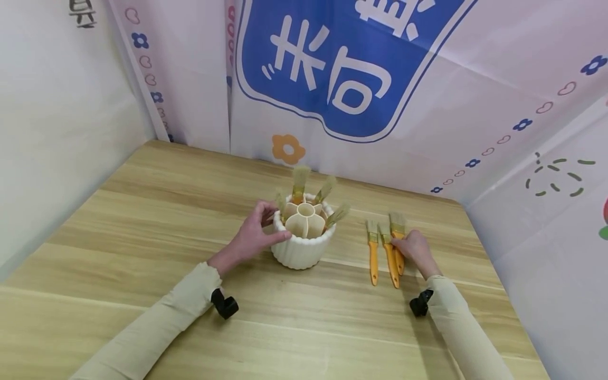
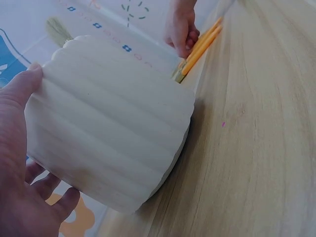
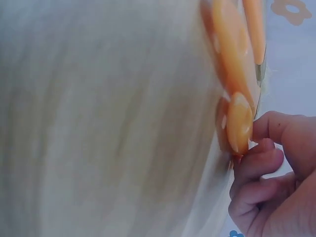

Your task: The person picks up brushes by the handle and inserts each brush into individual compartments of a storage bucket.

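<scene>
A white ribbed brush holder [image 1: 302, 252] with a petal-shaped divider [image 1: 306, 209] stands upright on the table, several paintbrushes [image 1: 300, 182] in its outer compartments with bristles up. My left hand [image 1: 252, 230] holds it from the left, thumb near the front rim and fingers round the far side. Off to the right, three flat paintbrushes with orange handles lie close together, bristles pointing away from me. The rightmost paintbrush [image 1: 397, 219] is pinched by my right hand [image 1: 417, 250] between thumb and forefinger. Left of it lie the middle brush [image 1: 391, 264] and the leftmost brush [image 1: 373, 261].
The wood-grain table [image 1: 285, 327] meets a printed white cloth backdrop [image 1: 418, 158] at its far edge. Similar sheets rise along the left and right sides. A small black wrist mount [image 1: 225, 304] sits on the left sleeve, another black mount [image 1: 421, 303] on the right.
</scene>
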`<state>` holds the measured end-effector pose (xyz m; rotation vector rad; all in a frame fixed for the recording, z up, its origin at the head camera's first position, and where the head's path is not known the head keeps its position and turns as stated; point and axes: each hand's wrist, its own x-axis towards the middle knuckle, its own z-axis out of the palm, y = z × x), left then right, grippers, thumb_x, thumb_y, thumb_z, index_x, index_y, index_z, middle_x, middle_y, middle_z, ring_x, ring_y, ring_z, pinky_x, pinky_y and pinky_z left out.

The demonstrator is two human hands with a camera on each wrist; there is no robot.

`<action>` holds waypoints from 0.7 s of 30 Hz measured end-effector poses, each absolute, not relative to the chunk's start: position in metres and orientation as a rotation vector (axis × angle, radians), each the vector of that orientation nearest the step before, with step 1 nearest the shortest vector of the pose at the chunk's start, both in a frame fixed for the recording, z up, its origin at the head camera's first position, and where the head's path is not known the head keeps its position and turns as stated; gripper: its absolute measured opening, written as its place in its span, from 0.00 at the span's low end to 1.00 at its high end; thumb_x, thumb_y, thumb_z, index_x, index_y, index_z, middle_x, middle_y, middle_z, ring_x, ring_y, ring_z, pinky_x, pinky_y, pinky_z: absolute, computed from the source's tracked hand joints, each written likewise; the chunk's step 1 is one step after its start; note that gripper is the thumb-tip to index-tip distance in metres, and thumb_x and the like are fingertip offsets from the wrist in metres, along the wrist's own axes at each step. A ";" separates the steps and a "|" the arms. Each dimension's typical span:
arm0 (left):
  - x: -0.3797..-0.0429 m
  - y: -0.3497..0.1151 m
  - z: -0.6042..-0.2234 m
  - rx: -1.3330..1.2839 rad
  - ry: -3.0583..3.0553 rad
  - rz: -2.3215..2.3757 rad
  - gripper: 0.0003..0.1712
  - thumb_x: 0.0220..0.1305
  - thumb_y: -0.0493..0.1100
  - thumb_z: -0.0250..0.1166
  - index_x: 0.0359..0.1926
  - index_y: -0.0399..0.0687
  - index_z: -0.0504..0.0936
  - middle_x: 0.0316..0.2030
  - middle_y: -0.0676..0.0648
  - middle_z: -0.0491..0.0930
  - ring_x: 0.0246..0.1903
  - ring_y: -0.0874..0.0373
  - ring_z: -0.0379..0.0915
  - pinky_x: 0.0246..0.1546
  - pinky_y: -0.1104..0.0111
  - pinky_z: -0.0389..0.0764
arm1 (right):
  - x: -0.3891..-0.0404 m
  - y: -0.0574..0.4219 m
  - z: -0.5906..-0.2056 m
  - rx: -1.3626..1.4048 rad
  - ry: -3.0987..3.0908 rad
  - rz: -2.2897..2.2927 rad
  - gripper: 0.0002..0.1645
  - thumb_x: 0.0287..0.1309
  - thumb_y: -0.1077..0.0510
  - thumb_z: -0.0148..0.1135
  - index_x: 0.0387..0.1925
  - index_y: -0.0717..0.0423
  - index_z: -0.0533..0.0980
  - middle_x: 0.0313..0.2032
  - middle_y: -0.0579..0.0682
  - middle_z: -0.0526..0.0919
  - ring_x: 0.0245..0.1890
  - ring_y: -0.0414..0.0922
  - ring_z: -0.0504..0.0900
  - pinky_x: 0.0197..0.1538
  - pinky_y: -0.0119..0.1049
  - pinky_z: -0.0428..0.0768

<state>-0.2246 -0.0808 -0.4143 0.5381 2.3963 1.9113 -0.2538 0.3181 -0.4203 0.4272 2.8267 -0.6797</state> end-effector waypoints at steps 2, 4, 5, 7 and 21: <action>-0.224 -0.080 -0.415 0.529 2.396 1.905 0.35 0.51 0.41 0.71 0.54 0.37 0.61 0.58 0.36 0.69 0.63 0.42 0.63 0.65 0.51 0.66 | -0.252 0.320 -0.421 0.445 2.816 -0.676 0.23 0.55 0.51 0.56 0.10 0.51 0.63 0.08 0.42 0.62 0.10 0.37 0.62 0.16 0.28 0.62; -0.222 -0.080 -0.416 0.524 2.394 1.899 0.35 0.51 0.41 0.71 0.54 0.36 0.61 0.58 0.36 0.69 0.63 0.42 0.63 0.65 0.51 0.66 | -0.250 0.321 -0.420 0.459 2.806 -0.682 0.22 0.55 0.51 0.56 0.10 0.51 0.62 0.08 0.41 0.62 0.11 0.37 0.62 0.16 0.28 0.62; -0.222 -0.080 -0.416 0.523 2.393 1.898 0.35 0.51 0.41 0.71 0.54 0.36 0.61 0.58 0.36 0.69 0.64 0.42 0.63 0.65 0.51 0.66 | -0.248 0.322 -0.420 0.466 2.801 -0.691 0.22 0.54 0.51 0.55 0.10 0.51 0.62 0.08 0.41 0.61 0.10 0.37 0.61 0.16 0.28 0.61; -0.222 -0.080 -0.416 0.523 2.394 1.899 0.35 0.52 0.41 0.70 0.54 0.36 0.61 0.58 0.36 0.69 0.64 0.42 0.62 0.65 0.50 0.66 | -0.246 0.324 -0.419 0.473 2.802 -0.697 0.22 0.54 0.51 0.54 0.09 0.50 0.60 0.07 0.40 0.59 0.10 0.37 0.59 0.15 0.28 0.60; -0.226 -0.079 -0.414 0.510 2.390 1.910 0.35 0.51 0.41 0.70 0.55 0.36 0.61 0.60 0.35 0.67 0.64 0.42 0.61 0.65 0.50 0.66 | -0.225 0.329 -0.390 0.346 2.888 -0.804 0.25 0.56 0.50 0.51 0.08 0.56 0.73 0.06 0.44 0.71 0.09 0.39 0.64 0.15 0.30 0.58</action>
